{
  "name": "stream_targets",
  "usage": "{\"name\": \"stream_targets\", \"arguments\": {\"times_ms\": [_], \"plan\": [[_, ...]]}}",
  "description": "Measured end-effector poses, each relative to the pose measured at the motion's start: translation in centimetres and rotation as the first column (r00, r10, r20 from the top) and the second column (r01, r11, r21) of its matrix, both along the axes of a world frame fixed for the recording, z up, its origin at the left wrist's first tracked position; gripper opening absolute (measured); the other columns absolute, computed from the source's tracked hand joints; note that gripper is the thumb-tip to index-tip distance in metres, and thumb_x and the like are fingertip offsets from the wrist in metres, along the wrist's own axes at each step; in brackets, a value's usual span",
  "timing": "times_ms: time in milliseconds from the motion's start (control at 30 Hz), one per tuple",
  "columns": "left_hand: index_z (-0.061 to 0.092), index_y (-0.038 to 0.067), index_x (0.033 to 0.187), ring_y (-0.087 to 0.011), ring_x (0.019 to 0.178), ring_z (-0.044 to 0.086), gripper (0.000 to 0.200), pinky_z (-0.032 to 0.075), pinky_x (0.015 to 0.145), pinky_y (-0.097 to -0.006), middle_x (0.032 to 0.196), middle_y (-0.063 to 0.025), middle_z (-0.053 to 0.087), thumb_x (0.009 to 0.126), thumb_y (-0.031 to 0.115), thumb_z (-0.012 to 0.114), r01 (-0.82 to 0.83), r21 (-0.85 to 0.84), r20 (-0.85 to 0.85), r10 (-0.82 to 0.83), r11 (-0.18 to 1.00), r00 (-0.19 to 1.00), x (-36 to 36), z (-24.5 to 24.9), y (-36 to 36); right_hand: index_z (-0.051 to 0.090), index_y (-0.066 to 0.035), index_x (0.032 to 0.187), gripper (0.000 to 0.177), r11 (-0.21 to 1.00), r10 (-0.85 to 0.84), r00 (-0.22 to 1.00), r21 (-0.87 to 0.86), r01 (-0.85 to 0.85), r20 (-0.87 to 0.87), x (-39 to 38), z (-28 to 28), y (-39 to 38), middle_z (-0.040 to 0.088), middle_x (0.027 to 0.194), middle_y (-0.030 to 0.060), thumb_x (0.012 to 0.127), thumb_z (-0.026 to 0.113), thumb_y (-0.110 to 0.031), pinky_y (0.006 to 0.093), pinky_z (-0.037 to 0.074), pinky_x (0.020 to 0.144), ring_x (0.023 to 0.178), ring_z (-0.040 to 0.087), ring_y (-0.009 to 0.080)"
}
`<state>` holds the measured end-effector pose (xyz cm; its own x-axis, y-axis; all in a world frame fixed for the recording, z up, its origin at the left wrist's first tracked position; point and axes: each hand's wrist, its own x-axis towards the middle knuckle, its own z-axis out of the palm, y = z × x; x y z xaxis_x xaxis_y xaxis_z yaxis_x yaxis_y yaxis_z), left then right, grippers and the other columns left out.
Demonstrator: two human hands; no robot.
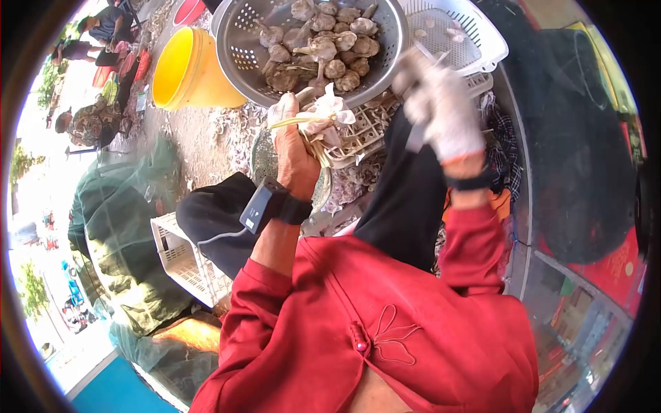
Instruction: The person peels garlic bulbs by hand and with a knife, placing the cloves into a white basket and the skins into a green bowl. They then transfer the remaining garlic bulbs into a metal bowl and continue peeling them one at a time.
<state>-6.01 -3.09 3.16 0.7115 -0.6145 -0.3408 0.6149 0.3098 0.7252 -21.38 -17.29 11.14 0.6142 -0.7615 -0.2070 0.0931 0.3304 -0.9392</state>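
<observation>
My left hand (296, 151) is closed around a garlic bulb (325, 117) whose pale skin is partly peeled back, with a yellowish stalk sticking out to the left. Just above it stands a metal colander (241, 65) full of garlic bulbs (322, 48) with roots and stems. At the colander's right edge my right hand (441, 110), in a whitish glove, is smeared by motion; its fingers and anything in them cannot be made out. Behind that hand is a white plastic basket (482, 34) with a few pale cloves in it.
A yellow bucket (200, 69) stands left of the colander. Garlic skins (351, 186) litter the ground around a white crate (354, 141). Another white crate (182, 258) and green sacks (124, 241) lie at the left. Several people sit at the upper left.
</observation>
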Motion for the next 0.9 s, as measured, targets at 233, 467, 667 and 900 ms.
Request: {"name": "stream_targets", "arguments": {"times_ms": [233,467,667,900], "plan": [[0.059,0.011,0.11,-0.0049,0.051,0.046,0.045,0.036,0.043,-0.0222,0.071,-0.001,0.054,0.095,0.051,0.046,0.024,0.428,0.285,-0.16,0.903,0.945,-1.7,2.7,2.5,0.067,0.001,0.101,0.025,0.972,0.055,0.983,-0.217,-0.093,-0.177,3.6,-2.5,10.3,0.068,0.079,0.0063,0.091,0.06,-0.021,0.0241,0.047,0.065,0.069,0.057,0.0066],[0.061,0.008,0.103,-0.0086,0.061,0.053,0.043,0.043,0.052,-0.0237,0.077,-0.0014,0.058,0.093,0.049,0.052,-0.01,0.536,0.366,-0.222,0.844,0.904,-3.1,4.0,4.1,0.065,0.001,0.105,0.023,0.901,0.018,0.984,-0.425,-0.093,-0.177,4.1,-3.3,10.1,0.069,0.086,0.013,0.088,0.06,-0.014,0.0293,0.049,0.068,0.073,0.064,0.0173],[0.061,0.007,0.104,-0.0096,0.064,0.055,0.042,0.044,0.055,-0.024,0.081,-0.0026,0.06,0.093,0.047,0.053,0.093,0.454,0.134,-0.171,0.886,0.976,-2.2,3.9,5.3,0.061,0.001,0.107,0.025,0.811,0.045,0.977,-0.563,-0.159,-0.211,4.3,-2.2,11.1,0.066,0.09,0.021,0.087,0.058,-0.014,0.0372,0.05,0.07,0.084,0.064,0.0369],[0.059,0.004,0.103,-0.0138,0.072,0.061,0.035,0.051,0.061,-0.0279,0.087,-0.0045,0.062,0.096,0.038,0.052,0.076,0.031,0.138,-0.08,0.997,0.987,-1.1,1.4,5.0,0.063,0.002,0.097,0.018,0.767,0.068,0.996,-0.637,-0.085,-0.05,4.5,-4.0,11.2,0.061,0.07,0.0042,0.091,0.056,-0.014,0.0305,0.045,0.056,0.062,0.059,0.0184]]}}
